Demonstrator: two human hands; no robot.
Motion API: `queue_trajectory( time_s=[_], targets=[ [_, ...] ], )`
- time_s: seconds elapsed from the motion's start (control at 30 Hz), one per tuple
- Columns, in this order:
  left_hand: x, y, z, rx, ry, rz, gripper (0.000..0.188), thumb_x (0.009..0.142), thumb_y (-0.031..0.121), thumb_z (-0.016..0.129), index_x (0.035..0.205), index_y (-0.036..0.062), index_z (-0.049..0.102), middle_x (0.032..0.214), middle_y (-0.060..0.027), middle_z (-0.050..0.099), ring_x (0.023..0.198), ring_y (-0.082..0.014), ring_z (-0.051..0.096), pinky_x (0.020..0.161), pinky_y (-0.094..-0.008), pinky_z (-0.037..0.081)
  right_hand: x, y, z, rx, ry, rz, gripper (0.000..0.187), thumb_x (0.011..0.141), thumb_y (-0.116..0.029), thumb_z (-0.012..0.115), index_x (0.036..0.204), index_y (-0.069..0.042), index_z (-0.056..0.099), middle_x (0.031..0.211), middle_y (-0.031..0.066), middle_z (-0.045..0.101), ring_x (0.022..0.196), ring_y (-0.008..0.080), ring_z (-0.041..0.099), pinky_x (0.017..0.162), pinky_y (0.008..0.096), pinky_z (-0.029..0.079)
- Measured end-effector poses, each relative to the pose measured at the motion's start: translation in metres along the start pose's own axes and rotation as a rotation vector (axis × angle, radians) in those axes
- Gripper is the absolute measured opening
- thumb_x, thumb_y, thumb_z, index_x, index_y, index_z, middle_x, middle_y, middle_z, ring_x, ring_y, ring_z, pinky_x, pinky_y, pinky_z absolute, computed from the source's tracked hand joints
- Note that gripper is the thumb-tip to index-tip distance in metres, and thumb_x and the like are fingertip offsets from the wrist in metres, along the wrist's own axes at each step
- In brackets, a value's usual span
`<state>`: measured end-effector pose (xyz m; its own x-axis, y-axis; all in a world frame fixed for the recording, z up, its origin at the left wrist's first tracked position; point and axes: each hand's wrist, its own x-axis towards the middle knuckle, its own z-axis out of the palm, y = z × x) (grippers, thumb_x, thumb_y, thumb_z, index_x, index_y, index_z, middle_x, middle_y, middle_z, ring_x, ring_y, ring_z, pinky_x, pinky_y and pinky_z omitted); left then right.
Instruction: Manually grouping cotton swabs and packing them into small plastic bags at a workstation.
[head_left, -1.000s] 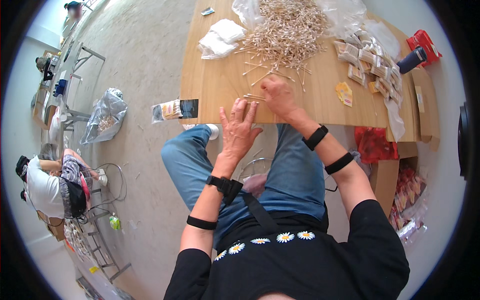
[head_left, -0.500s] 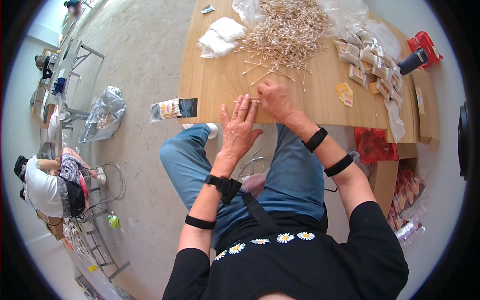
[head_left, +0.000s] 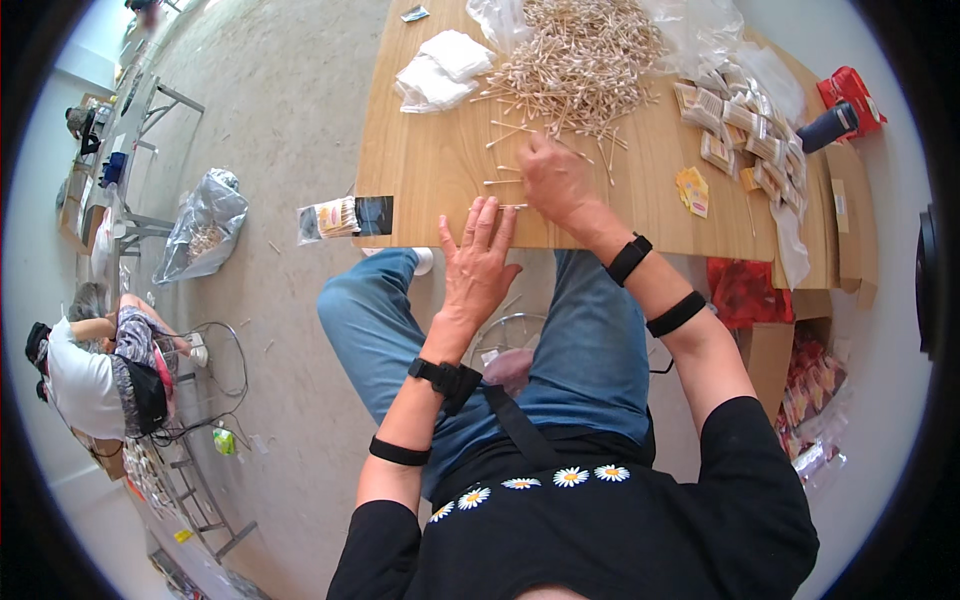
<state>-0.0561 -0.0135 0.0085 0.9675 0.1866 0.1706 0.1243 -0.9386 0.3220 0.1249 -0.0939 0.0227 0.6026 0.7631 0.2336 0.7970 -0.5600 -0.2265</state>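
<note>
My left hand (head_left: 476, 262) lies palm down at the table's near edge, fingers stretched out and apart. A cotton swab (head_left: 513, 206) shows at its fingertips, partly covered by them. To its right and slightly farther in, my right hand (head_left: 556, 182) is closed, fingers curled against the tabletop. Another cotton swab (head_left: 503, 182) sticks out left of its knuckles. What the curled fingers grip, if anything, is hidden. A few loose swabs (head_left: 513, 132) lie just beyond, in front of a large heap of cotton swabs (head_left: 580, 65).
On the wooden table (head_left: 420, 170) are white pads (head_left: 440, 72), stacked swab packs (head_left: 745, 125), yellow cards (head_left: 692, 191) and a dark bottle (head_left: 828, 125). A swab bag (head_left: 335, 217) hangs over the left edge. Another person (head_left: 95, 375) sits at far left.
My right hand has moved away from my left fingertips, a little farther toward the heap. A swab now lies exposed between the hands. My left hand has shifted slightly nearer to me.
</note>
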Motion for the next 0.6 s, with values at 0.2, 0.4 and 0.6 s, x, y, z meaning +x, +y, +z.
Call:
queue_trajectory(
  time_s=[0.2,0.4,0.6],
  targets=[
    [0.001,-0.001,0.001,0.005,0.001,0.026,0.093,0.070,0.027,0.084,0.151,0.0179,0.039,0.154,-0.0086,0.036,0.147,-0.0246,0.030,0.115,-0.0667,0.017,-0.004,-0.011,0.007,0.120,-0.049,0.118,0.013,0.078,-0.011,0.069,0.089,-0.005,0.064,0.095,0.0162,0.062,0.087,0.0360,0.068,0.072,0.0458,0.056],
    [-0.001,-0.004,-0.001,0.029,-0.019,0.008,0.094,0.071,0.027,0.084,0.152,0.0188,0.038,0.155,-0.0088,0.035,0.147,-0.0247,0.030,0.115,-0.0666,0.017,-0.027,-0.016,0.002,0.239,-0.014,0.095,0.011,0.082,-0.013,0.068,0.089,-0.005,0.063,0.097,0.0192,0.060,0.083,0.0400,0.067,0.071,0.0496,0.055],
    [0.001,-0.010,-0.012,-0.024,-0.035,0.022,0.097,0.070,0.037,0.084,0.153,0.0156,0.037,0.159,-0.0107,0.032,0.149,-0.0267,0.027,0.116,-0.0672,0.012,-0.025,-0.016,0.006,0.263,-0.022,0.093,0.010,0.082,-0.011,0.067,0.087,-0.004,0.063,0.096,0.0185,0.060,0.084,0.0404,0.067,0.070,0.0494,0.055]
  ],
)
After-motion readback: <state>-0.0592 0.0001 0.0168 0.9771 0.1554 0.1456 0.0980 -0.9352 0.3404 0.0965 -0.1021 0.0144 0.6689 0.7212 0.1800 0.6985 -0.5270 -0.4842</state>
